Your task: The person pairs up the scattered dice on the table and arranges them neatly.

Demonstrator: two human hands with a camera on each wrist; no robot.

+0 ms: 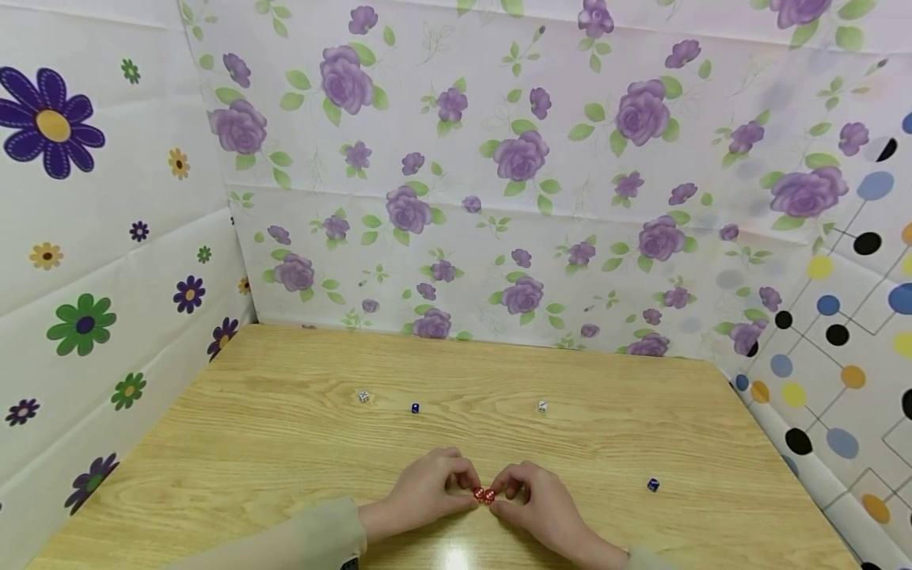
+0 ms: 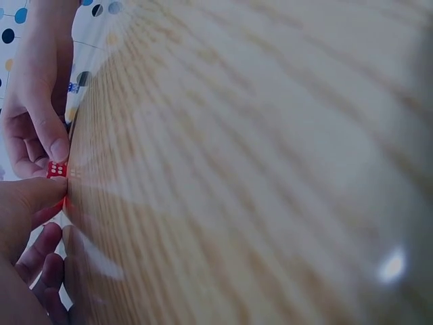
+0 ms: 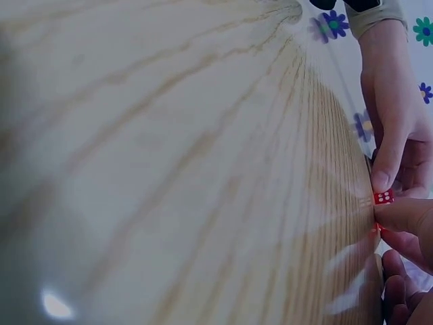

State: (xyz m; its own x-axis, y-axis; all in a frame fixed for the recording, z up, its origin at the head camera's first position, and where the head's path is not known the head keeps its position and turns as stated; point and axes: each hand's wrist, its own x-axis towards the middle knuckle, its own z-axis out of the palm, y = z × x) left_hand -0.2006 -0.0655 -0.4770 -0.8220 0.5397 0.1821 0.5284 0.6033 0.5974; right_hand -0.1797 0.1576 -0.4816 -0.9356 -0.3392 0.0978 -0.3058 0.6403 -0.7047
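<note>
Two red dice with white pips sit side by side near the front middle of the table in the head view. My left hand (image 1: 432,492) pinches the left red die (image 1: 479,492) between thumb and fingertips. From the other side, my right hand (image 1: 539,504) pinches the right red die (image 1: 489,496). The two dice look to be touching, at table height. In the left wrist view a red die (image 2: 57,169) shows between the two thumbs; the right wrist view also shows a red die (image 3: 383,197) there. Fingertips hide the outer sides of the dice.
On the wooden table (image 1: 285,443) lie a white die (image 1: 364,396) and a blue die (image 1: 416,408) at back left. Another white die (image 1: 543,406) lies behind the hands, and a second blue die (image 1: 653,484) to the right. Patterned cloth (image 1: 456,261) walls three sides.
</note>
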